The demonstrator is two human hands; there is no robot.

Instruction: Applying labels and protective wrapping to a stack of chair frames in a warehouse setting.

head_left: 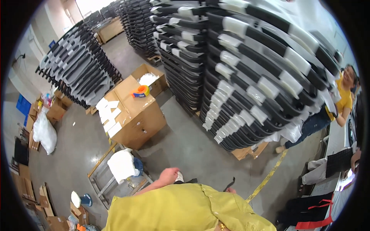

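My left hand [169, 177] hangs in front of my yellow top, its fingers loosely curled in and no object showing in them. It is nearest to a white cloth-like bundle [122, 165] on a blue stool or bucket, without touching it. Of my right hand [231, 190], only a small part shows past the top's edge. A thin, black, curved object [230, 183] sticks up from it; its kind is too small to tell, and most of the fingers are hidden. Ahead stands a large cardboard box [140, 123] bearing an orange tape dispenser [140, 91] and white cards [110, 117].
Tall stacks of black curved frames [266, 73] with white wrapping rise ahead and right. Another stack [79, 63] stands far left. A metal trolley frame [101, 184] lies low on the left. A person [343, 98] in yellow stands at the right beside a workbench [339, 134].
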